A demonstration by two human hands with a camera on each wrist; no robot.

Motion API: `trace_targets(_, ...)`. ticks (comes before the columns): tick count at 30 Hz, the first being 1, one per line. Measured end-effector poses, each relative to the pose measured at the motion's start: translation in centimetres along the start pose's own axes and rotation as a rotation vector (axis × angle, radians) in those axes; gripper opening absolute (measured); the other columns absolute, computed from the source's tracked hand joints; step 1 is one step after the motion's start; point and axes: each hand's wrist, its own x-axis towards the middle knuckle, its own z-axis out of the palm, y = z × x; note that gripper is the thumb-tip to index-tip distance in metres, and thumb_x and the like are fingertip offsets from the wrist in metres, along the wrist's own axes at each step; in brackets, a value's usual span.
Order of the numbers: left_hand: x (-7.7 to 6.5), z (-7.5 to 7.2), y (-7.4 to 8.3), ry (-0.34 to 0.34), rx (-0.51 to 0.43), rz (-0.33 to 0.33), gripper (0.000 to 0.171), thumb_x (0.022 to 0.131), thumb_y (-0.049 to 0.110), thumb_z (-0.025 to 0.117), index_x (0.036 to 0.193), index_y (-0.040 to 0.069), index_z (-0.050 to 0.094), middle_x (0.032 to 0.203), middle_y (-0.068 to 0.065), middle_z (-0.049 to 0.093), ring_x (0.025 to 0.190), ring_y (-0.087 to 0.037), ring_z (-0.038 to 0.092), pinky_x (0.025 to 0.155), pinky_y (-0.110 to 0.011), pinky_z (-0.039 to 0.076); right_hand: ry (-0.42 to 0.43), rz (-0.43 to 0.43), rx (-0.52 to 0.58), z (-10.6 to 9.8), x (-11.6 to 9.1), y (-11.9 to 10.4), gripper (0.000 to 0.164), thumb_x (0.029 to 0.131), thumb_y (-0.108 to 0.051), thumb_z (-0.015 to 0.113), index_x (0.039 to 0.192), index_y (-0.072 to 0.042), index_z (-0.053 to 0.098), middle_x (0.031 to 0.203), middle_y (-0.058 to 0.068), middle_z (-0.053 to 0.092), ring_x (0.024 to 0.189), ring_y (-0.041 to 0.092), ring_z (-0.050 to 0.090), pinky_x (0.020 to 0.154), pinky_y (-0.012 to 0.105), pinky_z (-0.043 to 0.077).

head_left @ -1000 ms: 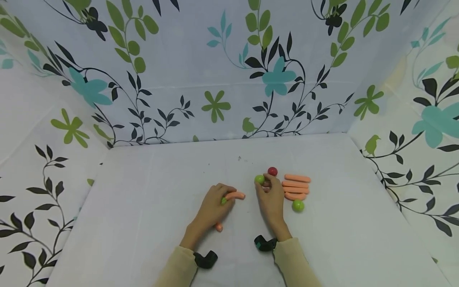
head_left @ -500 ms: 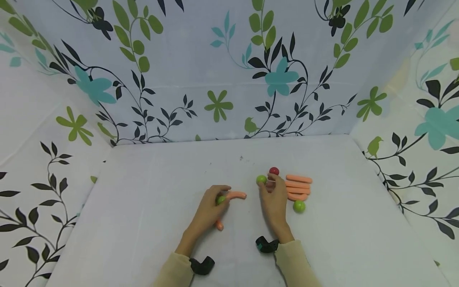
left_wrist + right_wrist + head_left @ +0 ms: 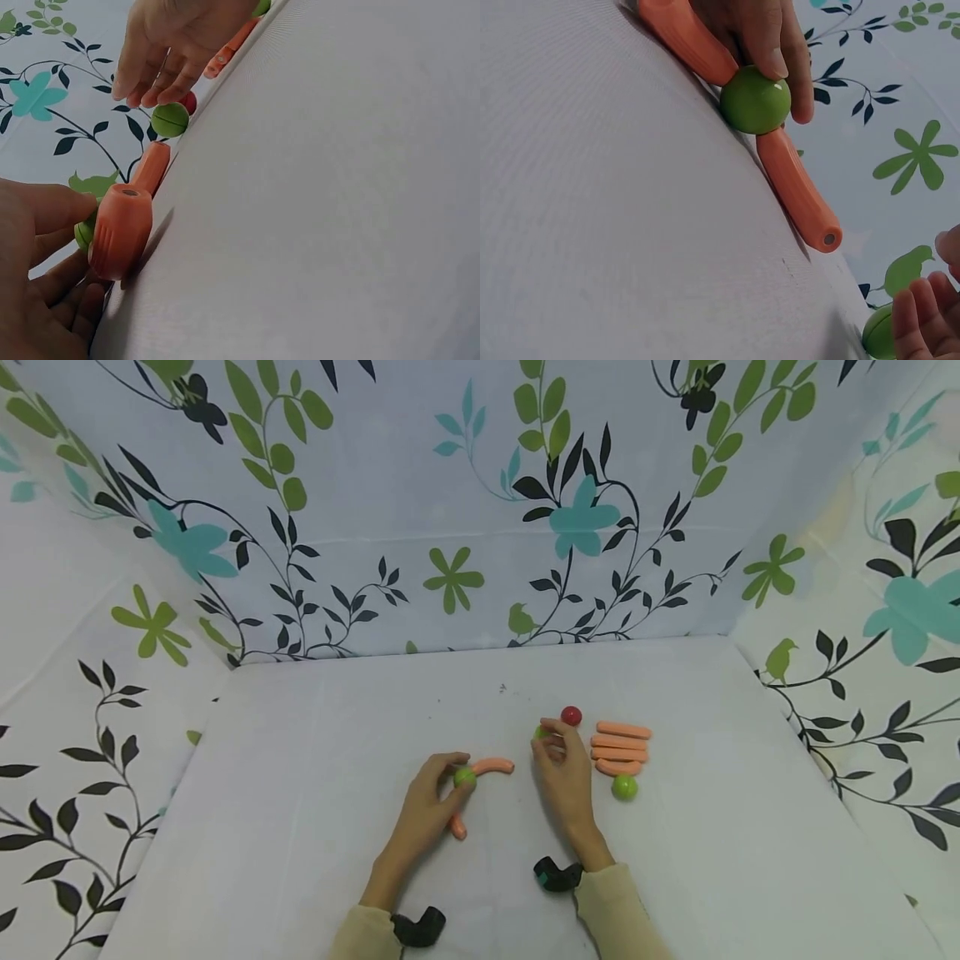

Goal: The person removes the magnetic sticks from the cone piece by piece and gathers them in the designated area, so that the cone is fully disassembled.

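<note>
My left hand [image 3: 423, 806] pinches a green ball [image 3: 465, 777] between thumb and fingers. Two orange toy rods join that ball: a curved rod [image 3: 493, 765] points right, and another rod [image 3: 458, 827] reaches toward me. The right wrist view shows a small grey metal insert in the end of the curved rod [image 3: 799, 187]. My right hand [image 3: 568, 781] hovers with loosely bent fingers over a second green ball [image 3: 171, 120]. Thumb and fingers stand apart there, and the ball lies just beyond the fingertips; whether they touch it I cannot tell.
Just behind the right hand lies a red ball [image 3: 572, 716]. To its right several orange rods [image 3: 619, 743] lie in a stack of rows, with another green ball [image 3: 625, 787] in front. A leaf-patterned cloth [image 3: 450, 485] hangs round the white table [image 3: 300, 860].
My left hand has drawn back slightly to the left, uncovering the green ball between the two rods. My right fingers have shifted a little left and now partly cover the second green ball.
</note>
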Motion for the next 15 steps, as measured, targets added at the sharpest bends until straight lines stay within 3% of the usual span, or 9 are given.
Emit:
trace_targets(6, 0.0, 0.0, -0.5, 0.018, -0.002, 0.067, 0.027, 0.099, 0.026, 0.073, 0.126, 0.023, 0.069, 0.127, 0.008, 0.068, 0.132, -0.015, 0.060, 0.117, -0.044, 0.044, -0.118, -0.015, 0.023, 0.4, -0.4, -0.3, 0.034, 0.102, -0.017, 0.069, 0.134, -0.009, 0.063, 0.129, 0.012, 0.068, 0.116, 0.022, 0.064, 0.096, 0.023, 0.055)
trace_targets(11, 0.3, 0.0, -0.8, 0.020, -0.002, 0.103, 0.026, 0.098, 0.027, 0.073, 0.124, 0.027, 0.070, 0.124, 0.012, 0.069, 0.128, -0.011, 0.061, 0.116, -0.041, 0.045, -0.300, -0.067, -0.110, 1.0, -0.7, -0.4, 0.032, 0.102, -0.026, 0.068, 0.133, -0.018, 0.065, 0.131, 0.004, 0.069, 0.118, 0.020, 0.067, 0.104, 0.045, 0.055)
trace_targets(15, 0.2, -0.1, -0.7, 0.016, 0.012, 0.114, 0.026, 0.098, 0.028, 0.073, 0.125, 0.028, 0.069, 0.125, 0.012, 0.069, 0.128, -0.011, 0.062, 0.115, -0.041, 0.045, -0.402, -0.102, -0.193, 1.4, -0.9, -0.2, 0.034, 0.101, -0.023, 0.070, 0.135, -0.019, 0.065, 0.134, 0.002, 0.069, 0.127, 0.021, 0.064, 0.111, 0.050, 0.050)
